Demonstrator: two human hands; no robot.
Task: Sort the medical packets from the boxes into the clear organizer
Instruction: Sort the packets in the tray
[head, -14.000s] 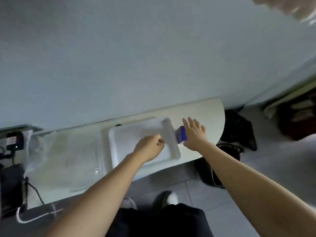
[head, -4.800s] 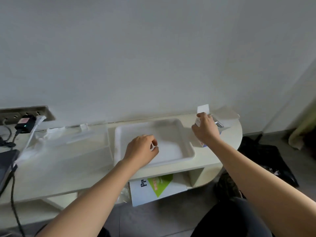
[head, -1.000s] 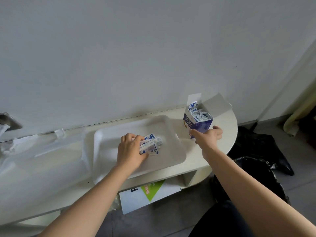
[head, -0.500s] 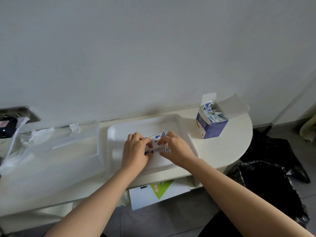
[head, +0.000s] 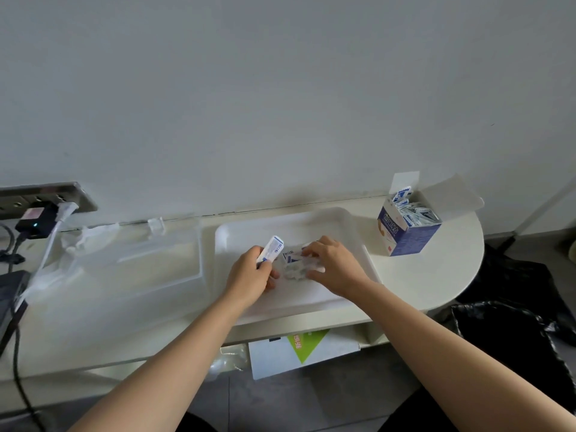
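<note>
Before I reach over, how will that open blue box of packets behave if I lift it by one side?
Probably light and soft-walled: the blue box looks like thin card with its flaps open, so a squeeze may buckle it. The packets heap loosely to the rim, so tilting would likely spill some.

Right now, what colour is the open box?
The open box is blue with a white front; head view.
</note>
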